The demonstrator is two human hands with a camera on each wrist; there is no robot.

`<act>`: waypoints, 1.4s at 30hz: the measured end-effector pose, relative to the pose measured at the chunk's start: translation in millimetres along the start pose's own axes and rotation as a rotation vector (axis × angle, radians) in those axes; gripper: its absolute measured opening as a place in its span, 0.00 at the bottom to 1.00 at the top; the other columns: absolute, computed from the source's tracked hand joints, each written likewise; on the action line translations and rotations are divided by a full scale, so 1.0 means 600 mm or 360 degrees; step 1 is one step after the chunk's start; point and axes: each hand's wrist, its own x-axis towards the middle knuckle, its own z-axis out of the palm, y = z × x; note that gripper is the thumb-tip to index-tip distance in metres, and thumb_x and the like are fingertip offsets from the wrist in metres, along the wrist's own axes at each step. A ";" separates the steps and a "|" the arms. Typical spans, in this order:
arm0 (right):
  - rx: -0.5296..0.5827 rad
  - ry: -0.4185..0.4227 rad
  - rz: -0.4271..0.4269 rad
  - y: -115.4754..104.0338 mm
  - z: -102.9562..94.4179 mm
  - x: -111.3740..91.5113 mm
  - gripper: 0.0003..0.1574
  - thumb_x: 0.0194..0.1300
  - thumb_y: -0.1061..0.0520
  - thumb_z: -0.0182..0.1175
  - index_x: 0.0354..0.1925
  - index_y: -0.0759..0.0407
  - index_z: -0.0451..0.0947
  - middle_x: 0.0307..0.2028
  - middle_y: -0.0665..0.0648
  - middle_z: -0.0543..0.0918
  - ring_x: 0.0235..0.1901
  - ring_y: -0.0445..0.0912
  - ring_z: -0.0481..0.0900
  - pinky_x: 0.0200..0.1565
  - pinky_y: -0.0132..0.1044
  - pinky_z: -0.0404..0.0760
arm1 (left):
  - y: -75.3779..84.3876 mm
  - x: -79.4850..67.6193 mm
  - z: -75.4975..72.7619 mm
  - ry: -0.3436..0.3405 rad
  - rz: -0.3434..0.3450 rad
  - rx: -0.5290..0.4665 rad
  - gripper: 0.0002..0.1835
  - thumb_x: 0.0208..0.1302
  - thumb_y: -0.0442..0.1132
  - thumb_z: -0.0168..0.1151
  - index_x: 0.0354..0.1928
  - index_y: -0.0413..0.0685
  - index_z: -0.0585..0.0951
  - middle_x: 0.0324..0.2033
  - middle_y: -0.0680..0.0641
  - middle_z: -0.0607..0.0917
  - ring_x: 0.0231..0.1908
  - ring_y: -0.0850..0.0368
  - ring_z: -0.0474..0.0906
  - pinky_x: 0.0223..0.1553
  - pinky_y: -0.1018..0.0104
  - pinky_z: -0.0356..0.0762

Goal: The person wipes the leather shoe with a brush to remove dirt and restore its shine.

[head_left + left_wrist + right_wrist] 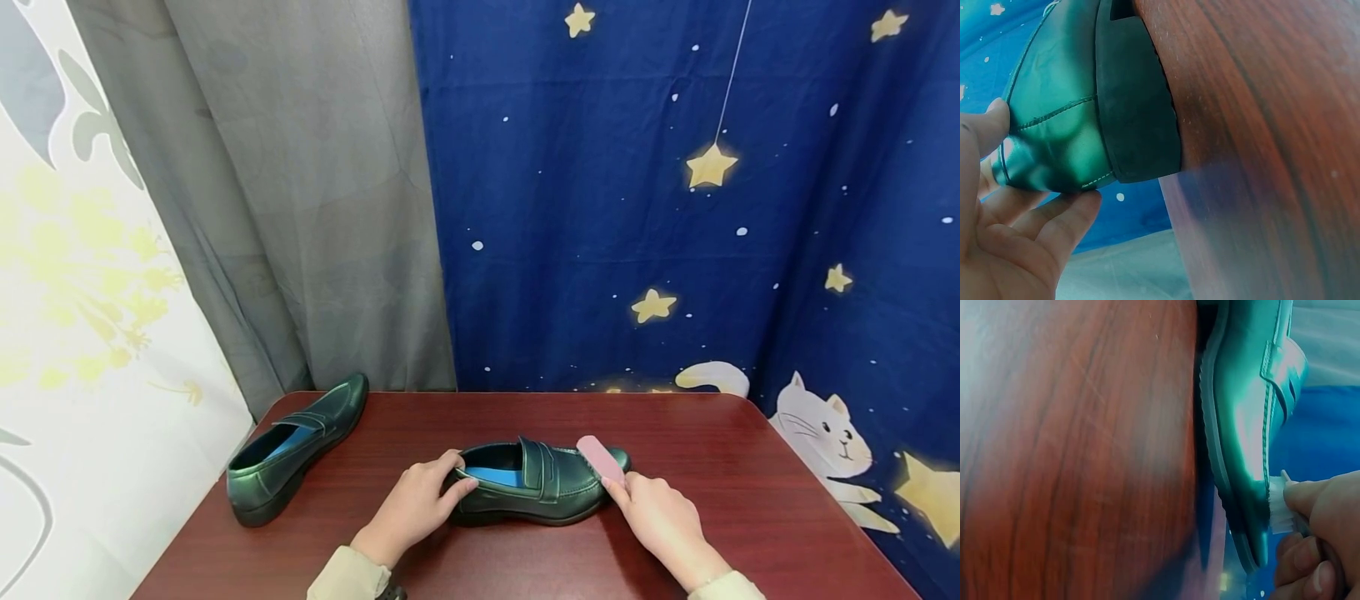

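A dark green loafer (517, 502) with a blue insole stands on the table, its toe to the right. My left hand (420, 504) grips its heel, thumb at the collar and fingers around the back of the heel (1054, 147) in the left wrist view. In my right hand (663, 517) is a pink-backed brush (600, 458), held over the front of the loafer. The right wrist view shows its white bristles (1280, 509) against the upper near the toe.
A matching green loafer (273, 479) stands at the table's left edge, toe pointing away. The reddish-brown table (540, 567) ends at a grey curtain (322, 208) and a blue starry curtain (570, 208) behind.
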 end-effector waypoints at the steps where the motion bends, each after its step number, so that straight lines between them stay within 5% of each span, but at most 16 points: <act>1: -0.0004 0.0003 0.0004 0.003 -0.002 0.001 0.25 0.73 0.36 0.54 0.30 0.53 0.78 0.20 0.53 0.77 0.24 0.49 0.77 0.24 0.47 0.71 | 0.000 0.000 0.000 -0.0001 -0.0001 -0.0001 0.20 0.73 0.62 0.53 0.47 0.55 0.77 0.19 0.63 0.70 0.22 0.69 0.67 0.30 0.71 0.68; 5: -0.0006 0.0024 0.0000 0.005 -0.004 0.004 0.26 0.73 0.37 0.54 0.34 0.57 0.80 0.26 0.57 0.83 0.27 0.53 0.81 0.25 0.51 0.75 | -0.001 -0.002 -0.002 -0.0002 -0.0008 -0.0002 0.20 0.73 0.62 0.53 0.46 0.55 0.77 0.18 0.63 0.70 0.21 0.69 0.67 0.30 0.71 0.67; 16: 0.0290 0.0112 -0.0203 -0.059 0.017 -0.007 0.28 0.78 0.36 0.48 0.28 0.53 0.72 0.17 0.52 0.68 0.19 0.46 0.69 0.25 0.41 0.67 | 0.000 -0.002 -0.004 -0.0016 -0.0024 -0.0018 0.18 0.73 0.61 0.54 0.46 0.55 0.78 0.18 0.63 0.70 0.22 0.68 0.67 0.30 0.71 0.68; 26: 0.0328 0.0063 -0.0338 -0.099 0.036 -0.006 0.27 0.79 0.38 0.46 0.29 0.53 0.73 0.18 0.50 0.70 0.23 0.44 0.73 0.30 0.43 0.71 | -0.003 -0.001 0.000 -0.0004 -0.0015 0.0011 0.19 0.73 0.62 0.53 0.47 0.56 0.78 0.20 0.64 0.73 0.24 0.68 0.69 0.31 0.70 0.69; 42: 0.0147 -0.0021 -0.0214 -0.080 0.037 -0.004 0.27 0.77 0.34 0.47 0.29 0.50 0.72 0.20 0.51 0.73 0.23 0.47 0.76 0.26 0.47 0.71 | 0.002 0.000 -0.004 -0.0007 0.0005 0.0006 0.19 0.73 0.61 0.54 0.47 0.55 0.78 0.19 0.64 0.72 0.23 0.68 0.69 0.31 0.71 0.69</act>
